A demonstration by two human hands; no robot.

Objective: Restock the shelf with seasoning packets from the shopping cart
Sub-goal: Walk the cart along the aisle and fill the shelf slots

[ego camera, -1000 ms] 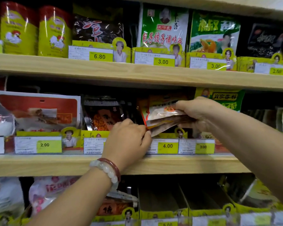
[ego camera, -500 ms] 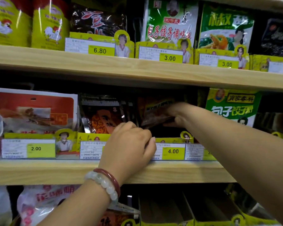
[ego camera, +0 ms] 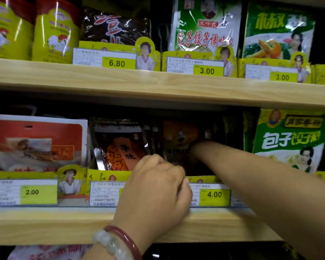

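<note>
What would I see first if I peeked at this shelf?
Two arms reaching into the middle shelf. The left hand, with bead bracelets on its wrist, rests at the price tags. The right arm pokes deep into the dark slot above the yellow 4.00 tag, its hand hidden.

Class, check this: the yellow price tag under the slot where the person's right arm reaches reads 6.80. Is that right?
Not quite. In the head view, the yellow price tag beneath the slot where the right arm reaches reads 4.00; 6.80 is on the shelf above.

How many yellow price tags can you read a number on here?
5: on the upper shelf, 6.80, 3.00 and 3.00; on the lower shelf, 2.00 and 4.00. The left hand may hide another.
</note>
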